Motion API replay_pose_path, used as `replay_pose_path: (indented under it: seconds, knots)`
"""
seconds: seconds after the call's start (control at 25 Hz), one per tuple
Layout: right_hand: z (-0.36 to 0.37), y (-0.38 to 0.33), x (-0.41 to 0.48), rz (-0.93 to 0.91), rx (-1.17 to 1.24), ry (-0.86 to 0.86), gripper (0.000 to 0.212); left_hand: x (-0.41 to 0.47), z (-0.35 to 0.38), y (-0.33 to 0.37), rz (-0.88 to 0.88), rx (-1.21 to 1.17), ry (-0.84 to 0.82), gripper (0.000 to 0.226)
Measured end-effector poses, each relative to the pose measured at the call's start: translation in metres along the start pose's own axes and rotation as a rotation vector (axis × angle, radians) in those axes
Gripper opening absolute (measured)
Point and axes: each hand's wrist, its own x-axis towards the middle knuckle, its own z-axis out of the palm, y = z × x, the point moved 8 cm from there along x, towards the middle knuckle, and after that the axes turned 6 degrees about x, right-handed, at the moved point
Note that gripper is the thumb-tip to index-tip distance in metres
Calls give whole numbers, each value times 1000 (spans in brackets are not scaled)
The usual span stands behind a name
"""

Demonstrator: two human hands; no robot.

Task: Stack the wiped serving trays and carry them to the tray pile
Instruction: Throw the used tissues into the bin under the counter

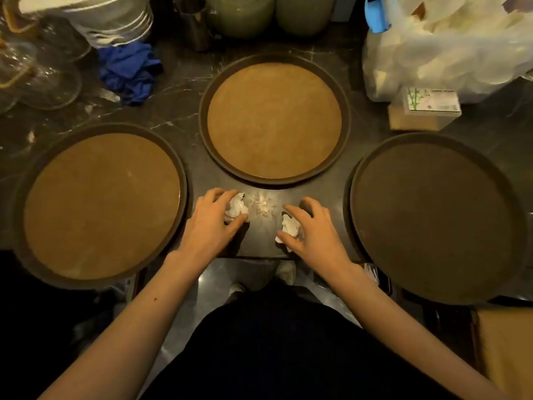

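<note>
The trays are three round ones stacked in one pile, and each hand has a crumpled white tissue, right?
Not stacked: the head view shows the left tray, middle tray and right tray lying apart on the counter. The left hand and right hand each hold a white tissue.

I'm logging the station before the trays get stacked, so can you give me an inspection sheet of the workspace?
Surface: dark marble counter, speckled patch between the hands.
Job's things: three round trays lying flat and apart, none stacked: left tray, middle tray, darker right tray.
Clutter: blue cloth, glassware, plates, plastic bag, small box.
Hands: left hand on a crumpled tissue; right hand on another tissue.
Cables: nothing seen.
Surroundings: jars at the back; floor and shoes below the counter edge.
</note>
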Motion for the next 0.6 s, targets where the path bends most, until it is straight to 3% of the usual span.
replay_pose_path:
  seconds: [0.32,0.6]
  knots:
    - [3,6,-7,-175,-13,-33,34,0,21,9,-53,-24,-28,46]
    - [1,7,-10,-144,-65,101,32,-3,19,9,8,-71,-53,30]
